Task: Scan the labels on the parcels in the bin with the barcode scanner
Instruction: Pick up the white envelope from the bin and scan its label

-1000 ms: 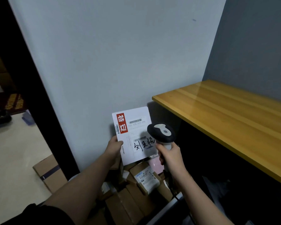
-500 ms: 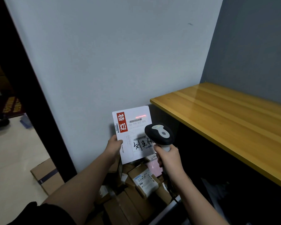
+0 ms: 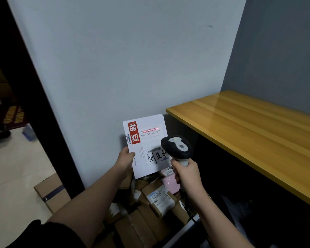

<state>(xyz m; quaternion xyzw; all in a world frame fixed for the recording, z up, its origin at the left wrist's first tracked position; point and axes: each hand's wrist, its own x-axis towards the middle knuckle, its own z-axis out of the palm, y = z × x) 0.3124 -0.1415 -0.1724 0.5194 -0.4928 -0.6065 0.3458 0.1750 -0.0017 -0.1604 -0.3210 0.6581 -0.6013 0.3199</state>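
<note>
One upright envelope [image 3: 147, 144], scanner [image 3: 177, 147] facing.

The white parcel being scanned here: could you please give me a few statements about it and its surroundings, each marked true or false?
1. The left hand holds the white parcel by its left edge. True.
2. The scanner is in the left hand. False: the right hand grips it.
3. A red scan line lies on the parcel's upper barcode. True.
4. The parcel lies flat on the wooden table. False: it is held upright, left of the table.
5. Cardboard boxes sit below the hands. True.
</note>
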